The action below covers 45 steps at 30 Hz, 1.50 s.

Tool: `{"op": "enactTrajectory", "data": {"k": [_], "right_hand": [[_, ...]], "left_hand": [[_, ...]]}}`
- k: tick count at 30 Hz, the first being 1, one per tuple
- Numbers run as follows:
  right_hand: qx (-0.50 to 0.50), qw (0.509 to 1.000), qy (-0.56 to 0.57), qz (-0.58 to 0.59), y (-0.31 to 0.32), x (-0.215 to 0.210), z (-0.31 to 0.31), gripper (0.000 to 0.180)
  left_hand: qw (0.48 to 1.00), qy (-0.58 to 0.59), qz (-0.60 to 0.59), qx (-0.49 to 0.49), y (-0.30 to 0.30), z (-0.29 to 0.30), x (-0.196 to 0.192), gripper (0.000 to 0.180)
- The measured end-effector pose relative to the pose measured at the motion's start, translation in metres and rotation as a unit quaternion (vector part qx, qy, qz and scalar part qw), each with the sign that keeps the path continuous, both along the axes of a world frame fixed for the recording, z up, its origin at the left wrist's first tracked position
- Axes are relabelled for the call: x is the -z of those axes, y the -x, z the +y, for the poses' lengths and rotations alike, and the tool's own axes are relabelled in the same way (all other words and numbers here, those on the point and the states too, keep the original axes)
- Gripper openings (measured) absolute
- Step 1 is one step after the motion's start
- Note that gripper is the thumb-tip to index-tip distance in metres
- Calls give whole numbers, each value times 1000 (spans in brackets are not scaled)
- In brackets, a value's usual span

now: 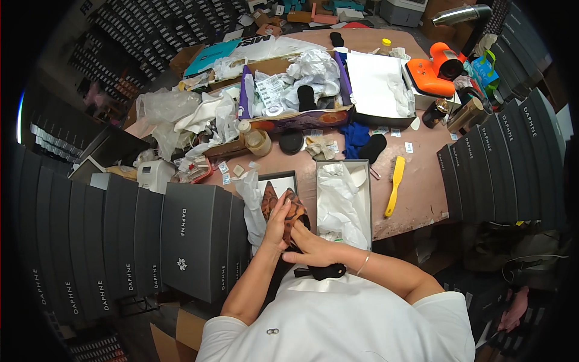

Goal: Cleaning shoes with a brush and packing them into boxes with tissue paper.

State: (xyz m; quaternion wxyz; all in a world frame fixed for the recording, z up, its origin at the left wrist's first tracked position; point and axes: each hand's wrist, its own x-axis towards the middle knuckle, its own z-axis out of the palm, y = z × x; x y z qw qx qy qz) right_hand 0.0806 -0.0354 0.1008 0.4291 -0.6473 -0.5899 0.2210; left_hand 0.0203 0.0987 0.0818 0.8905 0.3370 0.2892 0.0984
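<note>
A brown-and-black patterned shoe (294,208) is held upright in front of my chest. My left hand (278,222) is closed on its left side, fingers pressed along the upper. My right hand (313,248) grips it from the right; its fingertips go into the dark opening and are hidden. Another patterned piece (269,198) shows to the left of the shoe, and I cannot tell if it is a second shoe. A black object (327,271) lies under my right wrist. Just beyond my hands sits an open grey shoe box (367,208) with white tissue paper (339,199) inside.
Grey shoe boxes are stacked at left (193,238) and right (512,163). On the table (422,187) lie a yellow shoehorn-like tool (395,187), blue cloth (354,140) and a jar (257,142). Farther back stand a purple carton (301,120) of crumpled paper and an orange device (431,77).
</note>
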Motion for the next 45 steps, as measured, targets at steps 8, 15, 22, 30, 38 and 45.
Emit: {"op": "enactTrajectory", "data": {"k": [8,15,22,30,38,45], "right_hand": [[-8,991,60,119,-10,2,1,57],[-155,899,193,361,-66,-21,-71,55],[104,866,266,-411,-195,69,-69,15],[102,844,241,-467,-227,94,-36,12],[99,853,194,475,-140,-33,-62,35],[190,847,195,457,-74,19,-54,18]], "left_hand": [[1000,-23,18,-2,-10,-21,-14,46],[998,38,-46,13,-18,-28,0,47],[985,161,8,56,-11,-77,-33,64],[982,185,8,-36,-7,-66,-4,61],[985,147,-11,-86,-19,-83,-32,67],[995,74,-14,-71,0,-103,-8,49]]}}
